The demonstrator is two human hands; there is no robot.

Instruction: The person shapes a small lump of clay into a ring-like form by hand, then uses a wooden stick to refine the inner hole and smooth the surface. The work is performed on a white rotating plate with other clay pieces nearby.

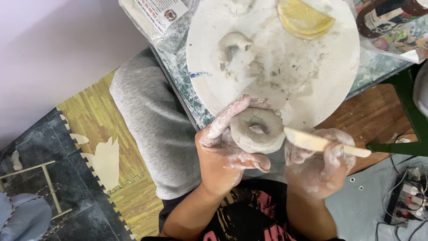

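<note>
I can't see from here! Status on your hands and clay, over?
Left hand cradles clay ring. Right hand holds wooden stick at its edge. Nothing between them.

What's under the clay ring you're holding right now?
The left hand cups the clay ring from below, fingers curled around its edge. Beyond it lie the round white board and a grey-clad leg. The palm under the ring is covered.

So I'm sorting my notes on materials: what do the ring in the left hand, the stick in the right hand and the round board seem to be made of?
The ring: wet grey clay, matte, smeared like the fingers of the left hand. The stick in the right hand: pale wood, it seems, flat and smooth. The round board: possibly plaster or coated wood; white, chalky, clay-streaked.
</note>
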